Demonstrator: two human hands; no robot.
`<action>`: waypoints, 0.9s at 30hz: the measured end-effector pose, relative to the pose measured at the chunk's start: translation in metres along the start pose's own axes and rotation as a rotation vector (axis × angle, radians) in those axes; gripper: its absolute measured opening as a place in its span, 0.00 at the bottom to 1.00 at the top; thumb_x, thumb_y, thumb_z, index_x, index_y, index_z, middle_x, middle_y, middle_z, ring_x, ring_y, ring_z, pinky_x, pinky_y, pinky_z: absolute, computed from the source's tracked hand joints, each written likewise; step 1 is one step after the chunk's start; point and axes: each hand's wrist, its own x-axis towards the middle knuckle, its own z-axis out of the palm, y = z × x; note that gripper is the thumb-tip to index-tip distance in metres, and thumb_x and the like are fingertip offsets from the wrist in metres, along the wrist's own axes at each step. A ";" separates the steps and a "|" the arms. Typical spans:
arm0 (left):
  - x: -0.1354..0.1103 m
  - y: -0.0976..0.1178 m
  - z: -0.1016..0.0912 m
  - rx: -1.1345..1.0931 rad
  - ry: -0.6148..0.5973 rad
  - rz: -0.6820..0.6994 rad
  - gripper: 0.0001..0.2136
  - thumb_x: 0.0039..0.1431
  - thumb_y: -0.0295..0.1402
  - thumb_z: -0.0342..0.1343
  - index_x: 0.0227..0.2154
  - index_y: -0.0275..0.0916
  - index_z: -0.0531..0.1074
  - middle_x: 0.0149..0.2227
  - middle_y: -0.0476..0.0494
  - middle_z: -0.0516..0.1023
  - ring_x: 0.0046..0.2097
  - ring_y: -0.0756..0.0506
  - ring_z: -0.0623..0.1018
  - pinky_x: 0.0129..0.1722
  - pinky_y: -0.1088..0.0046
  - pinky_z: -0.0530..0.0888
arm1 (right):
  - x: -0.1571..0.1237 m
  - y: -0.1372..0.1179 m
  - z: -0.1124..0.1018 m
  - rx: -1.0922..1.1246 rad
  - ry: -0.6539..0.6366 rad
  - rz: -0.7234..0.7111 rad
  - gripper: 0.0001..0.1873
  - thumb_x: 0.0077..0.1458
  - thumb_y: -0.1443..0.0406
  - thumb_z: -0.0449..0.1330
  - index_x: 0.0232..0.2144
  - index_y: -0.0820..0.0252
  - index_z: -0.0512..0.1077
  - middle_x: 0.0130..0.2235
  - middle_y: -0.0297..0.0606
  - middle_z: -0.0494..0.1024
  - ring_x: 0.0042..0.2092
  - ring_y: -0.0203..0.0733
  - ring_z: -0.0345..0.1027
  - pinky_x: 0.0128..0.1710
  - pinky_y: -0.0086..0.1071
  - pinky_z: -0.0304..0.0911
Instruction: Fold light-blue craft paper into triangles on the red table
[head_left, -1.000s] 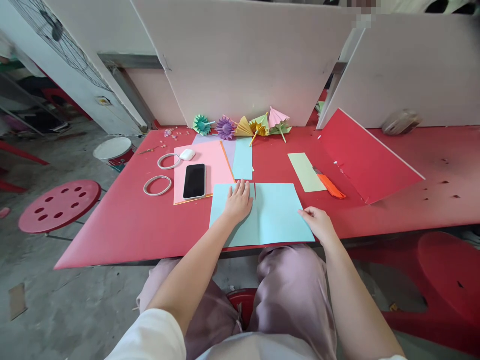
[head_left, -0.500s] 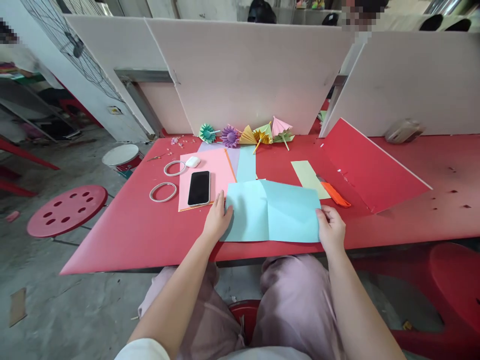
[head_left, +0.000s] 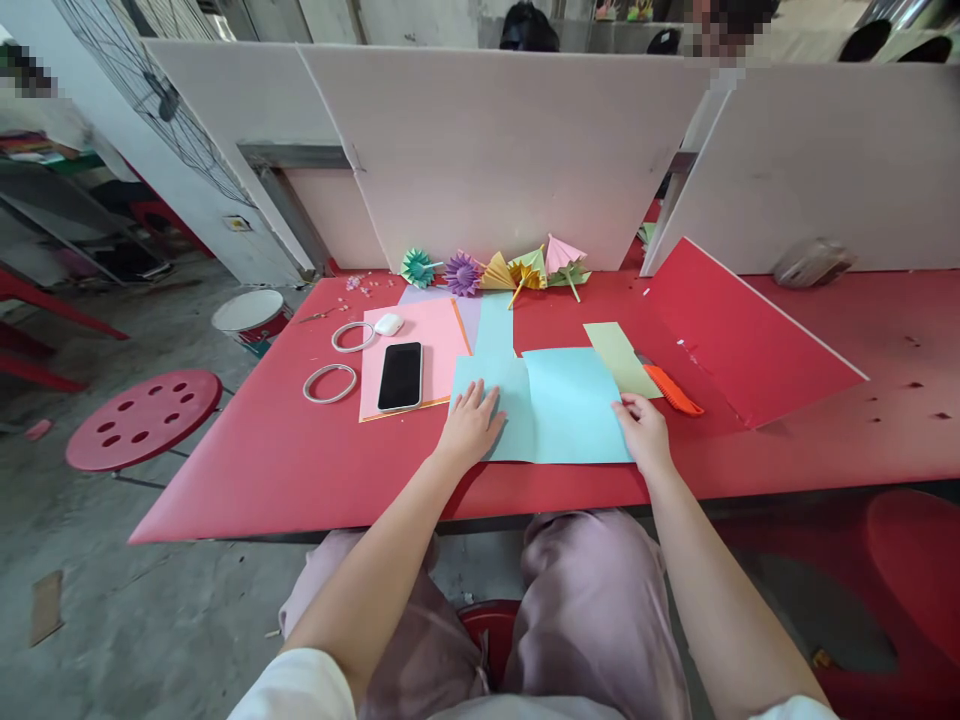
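Rings (head_left: 330,383): two are laid on the red counter (head_left: 285,470), left of the phone (head_left: 400,375).
Pink sheet (head_left: 435,330): the phone and a white earbud case (head_left: 388,323) are carried on it; nothing here is shifted.
Left hand (head_left: 471,430): half a second ago the blue sheet's left edge was held up by it. Now it is laid palm down on the sheet's left part with the fingers spread, so the grip is apart and nothing is clasped.
Blue sheet (head_left: 570,400): it was lifted clear between both hands. Now it is set flat on the counter, near the front edge and just right of the pink sheet. A crease is seen running front to back beside the left hand. The far right corner is brought up against the green strip (head_left: 621,358).
Meaning: the sheet is put down again and pinned flat, with the crease facing up.
Right hand (head_left: 641,435): the fingers are rested at the sheet's lower right edge. Whether that edge is pinched cannot be told.
Orange cutter (head_left: 673,390): it is left untouched, just right of the strip.
Paper umbrellas (head_left: 517,268): a row is lined up at the back wall.
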 end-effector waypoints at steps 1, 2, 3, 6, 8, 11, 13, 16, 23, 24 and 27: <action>0.007 0.003 0.001 0.021 -0.018 0.035 0.23 0.64 0.41 0.37 0.58 0.36 0.55 0.62 0.34 0.51 0.63 0.40 0.51 0.58 0.59 0.55 | 0.002 0.003 0.000 0.000 -0.039 0.022 0.25 0.46 0.52 0.56 0.42 0.62 0.69 0.32 0.39 0.76 0.33 0.42 0.68 0.35 0.34 0.61; 0.013 0.005 0.003 0.032 -0.030 0.063 0.23 0.64 0.41 0.37 0.58 0.37 0.55 0.63 0.36 0.51 0.63 0.41 0.50 0.59 0.60 0.54 | 0.003 0.004 0.000 0.008 -0.073 0.040 0.26 0.45 0.53 0.56 0.45 0.61 0.68 0.30 0.38 0.76 0.32 0.42 0.68 0.34 0.34 0.61; 0.018 0.007 0.005 0.038 -0.037 0.083 0.23 0.64 0.41 0.37 0.58 0.38 0.54 0.63 0.38 0.50 0.63 0.41 0.50 0.59 0.61 0.53 | 0.004 0.005 -0.001 0.018 -0.099 0.054 0.29 0.45 0.53 0.56 0.48 0.60 0.66 0.28 0.36 0.75 0.32 0.42 0.68 0.33 0.34 0.61; 0.027 0.010 0.014 0.057 -0.054 0.098 0.23 0.64 0.41 0.36 0.59 0.39 0.53 0.63 0.39 0.50 0.64 0.41 0.49 0.60 0.58 0.51 | 0.003 0.004 -0.006 -0.015 -0.132 0.068 0.33 0.46 0.53 0.56 0.53 0.58 0.61 0.25 0.32 0.73 0.30 0.41 0.67 0.31 0.33 0.60; 0.028 0.011 0.018 0.072 -0.060 0.092 0.23 0.64 0.40 0.35 0.60 0.39 0.52 0.63 0.40 0.50 0.64 0.41 0.49 0.60 0.57 0.49 | 0.000 0.002 -0.008 -0.100 -0.145 0.059 0.30 0.47 0.53 0.54 0.52 0.57 0.63 0.23 0.30 0.71 0.28 0.40 0.66 0.30 0.32 0.59; 0.027 0.010 0.022 0.088 -0.061 0.090 0.23 0.63 0.39 0.34 0.60 0.40 0.50 0.63 0.42 0.49 0.64 0.43 0.48 0.60 0.58 0.48 | -0.004 0.001 -0.009 -0.257 -0.136 0.006 0.23 0.50 0.54 0.51 0.47 0.56 0.67 0.22 0.30 0.70 0.28 0.40 0.65 0.28 0.31 0.57; 0.026 0.011 0.023 0.096 -0.061 0.088 0.24 0.63 0.39 0.34 0.61 0.40 0.49 0.64 0.42 0.48 0.64 0.43 0.48 0.60 0.58 0.48 | -0.008 0.000 -0.008 -0.346 -0.129 -0.036 0.21 0.52 0.56 0.49 0.46 0.54 0.68 0.25 0.32 0.72 0.29 0.40 0.65 0.29 0.31 0.56; 0.026 0.011 0.023 0.105 -0.062 0.080 0.24 0.63 0.39 0.33 0.61 0.39 0.48 0.64 0.41 0.47 0.64 0.42 0.48 0.60 0.58 0.47 | -0.013 -0.001 -0.004 -0.449 -0.117 -0.074 0.19 0.54 0.59 0.48 0.46 0.53 0.68 0.32 0.36 0.75 0.32 0.41 0.67 0.30 0.30 0.56; 0.028 0.012 0.023 0.119 -0.074 0.069 0.24 0.62 0.38 0.34 0.61 0.41 0.49 0.64 0.44 0.48 0.64 0.44 0.49 0.60 0.59 0.48 | -0.022 -0.011 -0.002 -0.597 -0.104 -0.041 0.18 0.57 0.60 0.46 0.46 0.52 0.69 0.32 0.37 0.77 0.32 0.42 0.67 0.27 0.30 0.54; 0.028 0.012 0.023 0.121 -0.074 0.067 0.24 0.62 0.38 0.34 0.61 0.41 0.49 0.64 0.44 0.48 0.64 0.44 0.49 0.60 0.59 0.47 | -0.022 -0.012 -0.002 -0.603 -0.106 -0.037 0.17 0.57 0.60 0.46 0.46 0.52 0.69 0.32 0.37 0.77 0.32 0.42 0.68 0.27 0.30 0.54; 0.027 0.012 0.023 0.124 -0.072 0.067 0.24 0.62 0.37 0.33 0.61 0.40 0.48 0.64 0.44 0.47 0.64 0.44 0.48 0.60 0.59 0.47 | -0.022 -0.013 -0.002 -0.614 -0.113 -0.032 0.17 0.57 0.60 0.46 0.45 0.52 0.69 0.33 0.37 0.77 0.33 0.42 0.68 0.27 0.30 0.54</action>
